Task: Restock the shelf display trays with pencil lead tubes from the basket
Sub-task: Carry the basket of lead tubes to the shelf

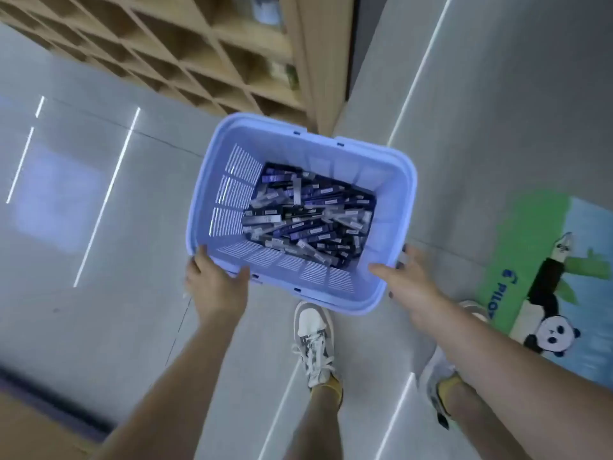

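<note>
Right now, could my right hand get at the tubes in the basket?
Probably yes. The basket is open on top and nothing covers the tubes. But the right hand holds the basket's near rim, as does the left hand, so it would have to let go first.

The floor point(83, 310) under me is glossy grey tile, streaked with thin white reflections of lights. My left sneaker point(313, 343) stands on it, white with pale laces; my right sneaker point(438, 376) stands beside it, partly hidden by my arm. To my right a floor sticker point(544, 283) lies flat (a panda on green and blue, lettered PILOT). A wooden lattice shelf unit point(205, 54) stands ahead. Whether the blue basket point(391, 194) touches the floor, I cannot tell.
</note>
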Tool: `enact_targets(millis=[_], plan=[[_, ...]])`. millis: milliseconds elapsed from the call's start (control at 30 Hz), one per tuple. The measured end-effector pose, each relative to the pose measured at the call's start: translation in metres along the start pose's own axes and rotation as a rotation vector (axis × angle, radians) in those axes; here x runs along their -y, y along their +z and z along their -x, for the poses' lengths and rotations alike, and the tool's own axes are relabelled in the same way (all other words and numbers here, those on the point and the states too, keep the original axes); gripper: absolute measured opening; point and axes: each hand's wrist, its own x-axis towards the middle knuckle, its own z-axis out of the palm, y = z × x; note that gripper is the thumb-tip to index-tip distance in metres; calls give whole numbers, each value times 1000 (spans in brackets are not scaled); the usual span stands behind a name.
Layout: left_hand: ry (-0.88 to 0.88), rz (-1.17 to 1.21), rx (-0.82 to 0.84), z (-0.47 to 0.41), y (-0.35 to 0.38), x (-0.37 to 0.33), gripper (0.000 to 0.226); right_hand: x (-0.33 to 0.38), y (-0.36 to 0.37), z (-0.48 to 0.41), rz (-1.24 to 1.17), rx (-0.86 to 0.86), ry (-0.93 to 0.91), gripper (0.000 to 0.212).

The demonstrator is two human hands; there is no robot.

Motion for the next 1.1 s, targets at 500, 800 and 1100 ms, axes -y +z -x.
enact_targets(millis=[500,800,1100], plan=[[-28,36,12,-75,-8,-7,25,3,-41,-29,19,-208,-48,16],[-188,485,733,83,-92,-151,60,70,-254,115,136,-134,-43,20],[-94,520,749,268,-178,-346,50,252,-475,232,422,-167,-231,2]])
